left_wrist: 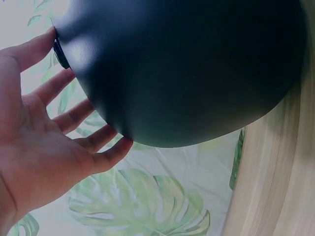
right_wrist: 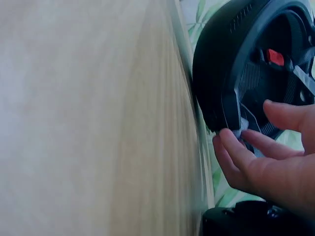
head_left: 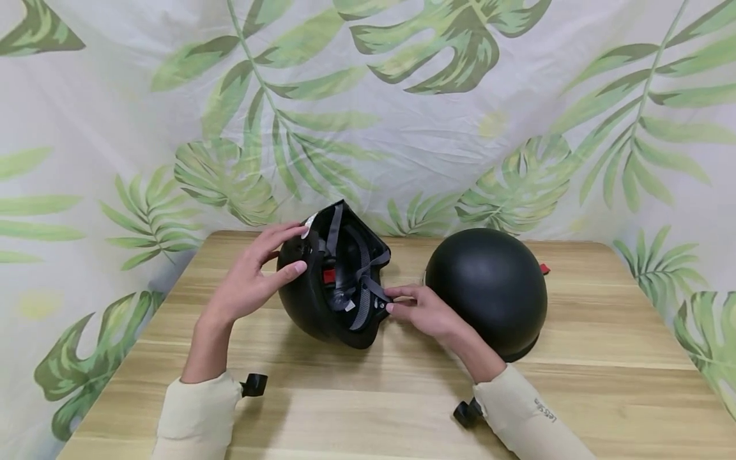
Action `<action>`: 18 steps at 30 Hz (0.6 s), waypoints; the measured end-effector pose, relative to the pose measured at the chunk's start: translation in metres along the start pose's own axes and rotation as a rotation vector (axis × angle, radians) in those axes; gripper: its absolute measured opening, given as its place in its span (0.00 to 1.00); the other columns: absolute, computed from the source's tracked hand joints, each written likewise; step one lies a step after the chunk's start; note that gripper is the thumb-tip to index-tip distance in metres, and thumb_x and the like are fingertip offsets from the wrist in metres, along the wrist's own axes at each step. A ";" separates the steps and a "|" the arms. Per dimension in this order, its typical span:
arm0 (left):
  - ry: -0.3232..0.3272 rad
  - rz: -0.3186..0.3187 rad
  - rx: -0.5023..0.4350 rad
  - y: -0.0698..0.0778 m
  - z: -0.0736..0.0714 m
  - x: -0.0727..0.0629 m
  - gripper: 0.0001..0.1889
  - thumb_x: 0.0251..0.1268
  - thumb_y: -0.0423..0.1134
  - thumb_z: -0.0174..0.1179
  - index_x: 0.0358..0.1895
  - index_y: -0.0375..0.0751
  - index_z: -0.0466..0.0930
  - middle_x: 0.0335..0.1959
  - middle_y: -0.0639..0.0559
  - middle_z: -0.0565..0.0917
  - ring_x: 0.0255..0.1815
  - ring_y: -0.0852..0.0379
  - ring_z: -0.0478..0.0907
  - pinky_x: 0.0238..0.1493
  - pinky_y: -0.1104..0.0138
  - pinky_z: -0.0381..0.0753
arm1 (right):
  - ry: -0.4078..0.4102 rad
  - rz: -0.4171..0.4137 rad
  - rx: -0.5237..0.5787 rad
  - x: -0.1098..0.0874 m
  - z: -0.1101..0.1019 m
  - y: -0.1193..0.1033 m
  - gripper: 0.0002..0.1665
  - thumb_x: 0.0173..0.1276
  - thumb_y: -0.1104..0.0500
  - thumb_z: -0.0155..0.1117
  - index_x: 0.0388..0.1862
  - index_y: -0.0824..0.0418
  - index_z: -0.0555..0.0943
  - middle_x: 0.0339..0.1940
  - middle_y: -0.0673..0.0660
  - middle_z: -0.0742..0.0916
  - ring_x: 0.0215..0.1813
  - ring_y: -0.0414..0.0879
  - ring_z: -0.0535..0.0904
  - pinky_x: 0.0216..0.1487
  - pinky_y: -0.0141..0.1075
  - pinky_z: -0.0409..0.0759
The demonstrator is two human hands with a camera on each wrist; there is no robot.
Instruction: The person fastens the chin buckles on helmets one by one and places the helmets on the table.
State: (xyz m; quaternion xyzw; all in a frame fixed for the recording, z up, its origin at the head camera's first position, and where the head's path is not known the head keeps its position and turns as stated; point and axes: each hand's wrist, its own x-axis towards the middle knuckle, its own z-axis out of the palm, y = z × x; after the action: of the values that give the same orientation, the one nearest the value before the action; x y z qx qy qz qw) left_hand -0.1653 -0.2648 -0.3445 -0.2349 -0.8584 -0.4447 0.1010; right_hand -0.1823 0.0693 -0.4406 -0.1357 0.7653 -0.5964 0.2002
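Black and hard-shelled, a tilted helmet (head_left: 305, 313) sat on the wood-grained counter (head_left: 356, 409), left of centre, its hollow turned towards the right. The person's left grip (head_left: 253, 275) was spread wide, fingertips resting on the helmet's outside and thumb near the edge. The right grip (head_left: 425, 312) had its fingertips at the helmet's right edge, close to a grey strap (head_left: 376, 289); whether they pinched something or merely touched, I could not tell. A red piece (head_left: 329, 276) showed inside. To the right stood a second helmet (head_left: 489, 291), dome upward, a red tab (head_left: 544, 269) at its right side. Behind hung a leaf-patterned cloth (head_left: 322, 131)
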 end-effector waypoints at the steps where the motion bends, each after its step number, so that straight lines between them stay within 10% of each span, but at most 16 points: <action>1: 0.002 -0.001 0.002 0.000 0.000 0.000 0.28 0.75 0.37 0.67 0.76 0.50 0.75 0.78 0.49 0.70 0.78 0.49 0.66 0.70 0.38 0.71 | -0.003 0.006 0.019 0.000 0.001 0.000 0.27 0.78 0.62 0.65 0.72 0.70 0.78 0.70 0.67 0.81 0.64 0.51 0.83 0.60 0.40 0.80; 18: -0.027 0.031 0.046 0.002 -0.001 0.000 0.31 0.74 0.34 0.67 0.78 0.50 0.73 0.79 0.47 0.68 0.79 0.47 0.64 0.71 0.47 0.68 | -0.087 -0.002 0.016 0.000 0.007 -0.001 0.29 0.78 0.66 0.62 0.75 0.75 0.72 0.67 0.71 0.82 0.65 0.56 0.82 0.54 0.31 0.79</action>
State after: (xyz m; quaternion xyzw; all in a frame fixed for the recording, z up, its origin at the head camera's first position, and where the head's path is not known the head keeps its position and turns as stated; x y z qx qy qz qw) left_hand -0.1641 -0.2647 -0.3432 -0.2518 -0.8659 -0.4200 0.1017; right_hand -0.1787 0.0630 -0.4409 -0.1607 0.7511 -0.5962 0.2338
